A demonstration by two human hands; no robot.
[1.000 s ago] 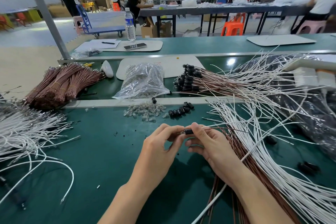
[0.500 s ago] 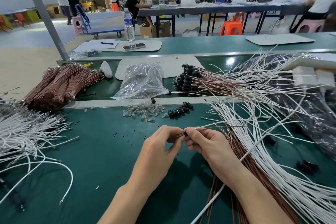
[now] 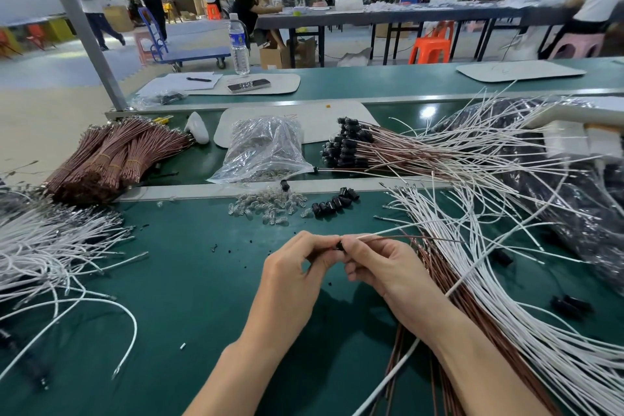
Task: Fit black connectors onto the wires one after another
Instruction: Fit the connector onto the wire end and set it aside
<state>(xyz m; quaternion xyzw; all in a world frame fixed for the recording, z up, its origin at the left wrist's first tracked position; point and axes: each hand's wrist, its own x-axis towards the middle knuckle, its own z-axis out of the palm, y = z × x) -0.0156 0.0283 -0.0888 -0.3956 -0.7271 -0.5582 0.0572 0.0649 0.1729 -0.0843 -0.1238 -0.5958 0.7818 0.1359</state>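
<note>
Head view: above the green bench (image 3: pixel 189 280), a black connector (image 3: pixel 340 245) is pinched in the left hand (image 3: pixel 297 267), while a wire pair (image 3: pixel 398 236), white and brown, is pinched against it by the right hand (image 3: pixel 388 267), spare connectors (image 3: pixel 332 203) lying beyond.

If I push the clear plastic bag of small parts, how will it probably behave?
The clear plastic bag would probably sag and deform rather than slide as one piece, since it lies slumped and wrinkled. It looks well filled, so it may feel heavy for its size. The glossy film could be slippery.
</note>
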